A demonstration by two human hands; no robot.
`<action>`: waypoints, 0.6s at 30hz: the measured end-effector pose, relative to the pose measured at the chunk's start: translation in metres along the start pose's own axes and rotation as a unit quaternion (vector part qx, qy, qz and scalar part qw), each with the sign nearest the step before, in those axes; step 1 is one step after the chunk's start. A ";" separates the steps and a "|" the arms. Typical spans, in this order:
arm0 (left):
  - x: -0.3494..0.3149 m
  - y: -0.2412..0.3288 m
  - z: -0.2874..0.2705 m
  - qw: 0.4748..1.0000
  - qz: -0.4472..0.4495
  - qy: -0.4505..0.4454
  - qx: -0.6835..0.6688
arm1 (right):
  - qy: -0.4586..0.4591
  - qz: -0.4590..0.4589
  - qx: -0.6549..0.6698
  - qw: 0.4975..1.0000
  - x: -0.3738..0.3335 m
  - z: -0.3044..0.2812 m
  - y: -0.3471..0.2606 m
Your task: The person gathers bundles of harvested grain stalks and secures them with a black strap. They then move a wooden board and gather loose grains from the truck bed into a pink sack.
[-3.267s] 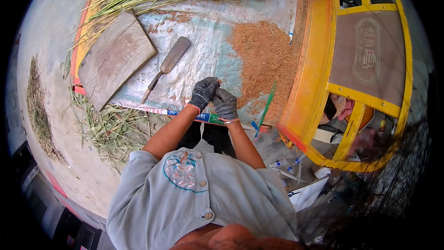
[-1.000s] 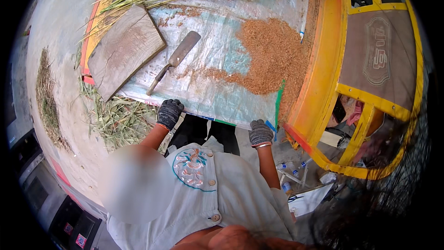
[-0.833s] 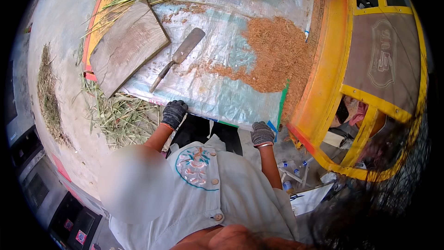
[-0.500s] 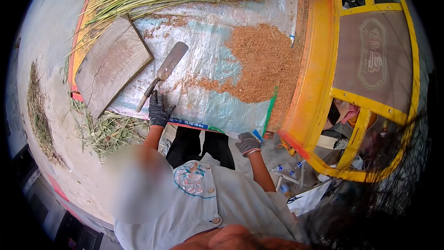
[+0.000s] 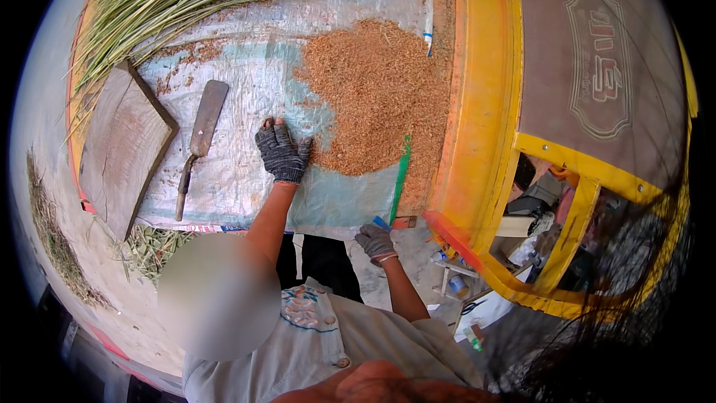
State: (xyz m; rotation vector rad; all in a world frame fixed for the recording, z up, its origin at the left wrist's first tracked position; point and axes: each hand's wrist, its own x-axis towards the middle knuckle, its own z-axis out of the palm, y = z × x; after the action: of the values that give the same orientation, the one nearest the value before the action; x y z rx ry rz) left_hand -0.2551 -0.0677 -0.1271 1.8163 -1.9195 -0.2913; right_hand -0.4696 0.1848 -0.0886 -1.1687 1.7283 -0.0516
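Observation:
My left hand [image 5: 283, 152], in a dark grey knit glove with bare fingertips, lies over the pale woven plastic sheet [image 5: 246, 104]. Its fingers are a little apart and hold nothing that I see. Right beside it spreads a heap of reddish-brown grain [image 5: 373, 97]. Lower down, my right hand [image 5: 376, 244], also gloved, is just off the sheet's near edge by a blue strip. Its fingers are loosely bent, with nothing visible in them. A trowel [image 5: 205, 119] with a long flat blade lies to the left, apart from both hands.
A thick wooden board [image 5: 123, 145] rests at the sheet's left side. Cut green stalks with seed heads [image 5: 201, 0] lie along the far side. On the right stands a yellow metal frame [image 5: 477, 104] with a brown panel [image 5: 604, 60]. Loose cut grass [image 5: 153, 250] is on the ground.
My left hand has moved right from near the trowel's handle to the grain heap. The thin grain trail left of the heap is gone. The whole view has shifted, and my right hand stays near the edge.

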 end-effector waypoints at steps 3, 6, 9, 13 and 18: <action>0.013 0.067 0.030 0.994 0.029 -0.060 -0.087 | 0.027 -0.015 -0.038 0.999 0.001 -0.009 -0.009; 0.019 0.107 0.035 0.975 0.002 -0.043 -0.216 | 0.129 -0.055 -0.056 0.989 0.011 -0.010 -0.025; 0.024 0.099 0.013 0.977 0.009 -0.015 -0.211 | 0.122 0.059 0.037 0.990 0.034 -0.042 -0.072; 0.012 0.033 -0.040 0.993 0.022 -0.057 -0.103 | 0.155 0.118 -0.014 0.981 0.077 -0.049 -0.111; -0.031 -0.028 -0.074 0.961 0.004 -0.244 0.128 | 0.183 0.098 -0.032 0.978 0.110 -0.044 -0.113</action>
State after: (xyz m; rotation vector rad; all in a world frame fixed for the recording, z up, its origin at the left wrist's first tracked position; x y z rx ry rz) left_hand -0.1952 -0.0272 -0.0822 2.0442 -2.3905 -0.5543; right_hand -0.4291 0.0262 -0.0853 -1.0760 2.1792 -0.0965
